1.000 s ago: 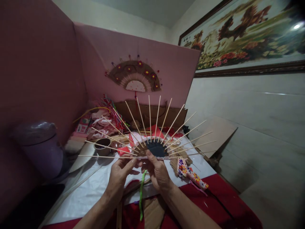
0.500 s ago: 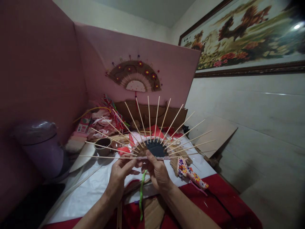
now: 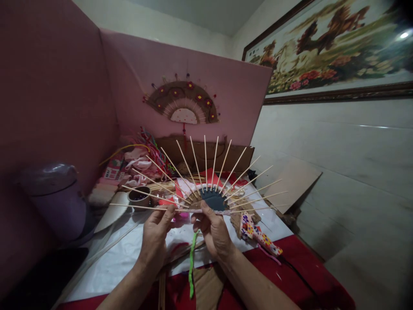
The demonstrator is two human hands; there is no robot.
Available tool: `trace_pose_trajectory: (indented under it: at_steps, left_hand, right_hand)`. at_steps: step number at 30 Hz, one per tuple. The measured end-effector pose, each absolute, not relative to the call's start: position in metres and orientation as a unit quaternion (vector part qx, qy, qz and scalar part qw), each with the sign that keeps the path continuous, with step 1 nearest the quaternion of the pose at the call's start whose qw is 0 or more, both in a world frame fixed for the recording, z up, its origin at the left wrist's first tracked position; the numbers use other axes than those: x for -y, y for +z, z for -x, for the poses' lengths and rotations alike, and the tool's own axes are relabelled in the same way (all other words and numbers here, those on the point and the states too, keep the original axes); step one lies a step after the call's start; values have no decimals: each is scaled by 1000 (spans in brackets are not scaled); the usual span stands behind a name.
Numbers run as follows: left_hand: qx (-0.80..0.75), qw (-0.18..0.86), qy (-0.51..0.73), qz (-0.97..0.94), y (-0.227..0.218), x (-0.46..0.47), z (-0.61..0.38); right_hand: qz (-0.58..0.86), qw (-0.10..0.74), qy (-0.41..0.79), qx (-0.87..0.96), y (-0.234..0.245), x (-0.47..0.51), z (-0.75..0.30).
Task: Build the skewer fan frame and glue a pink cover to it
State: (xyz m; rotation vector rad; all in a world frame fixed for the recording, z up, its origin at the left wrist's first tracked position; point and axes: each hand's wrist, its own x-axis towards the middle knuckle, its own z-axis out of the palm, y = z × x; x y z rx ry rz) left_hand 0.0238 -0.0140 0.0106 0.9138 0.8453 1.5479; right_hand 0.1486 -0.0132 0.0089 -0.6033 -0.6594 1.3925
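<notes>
Pink boards (image 3: 193,64) back the white worktop (image 3: 129,254). Above it, the grip of your right hand (image 3: 211,230) is clamped on the dark hub of the stick fan (image 3: 211,199); your left hand (image 3: 155,234) pinches its lowest stick. I judge it light and brittle: hold the hub, never the thin tips.

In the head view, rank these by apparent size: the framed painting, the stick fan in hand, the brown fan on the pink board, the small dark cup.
1. framed painting
2. stick fan, held close to the camera, which makes it look bigger
3. brown fan, farther back
4. small dark cup
</notes>
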Motion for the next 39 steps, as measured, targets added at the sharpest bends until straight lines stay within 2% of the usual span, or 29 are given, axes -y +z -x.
trace_pose_trajectory:
  at_steps: [29,39]
  left_hand:
    - [-386,499,647,-427,5,12,-22]
    - [-373,534,625,-431,6,14,-22]
  right_hand:
    - [264,675,622,296,7,13,-150]
    - [260,684,620,282,8,11,-150]
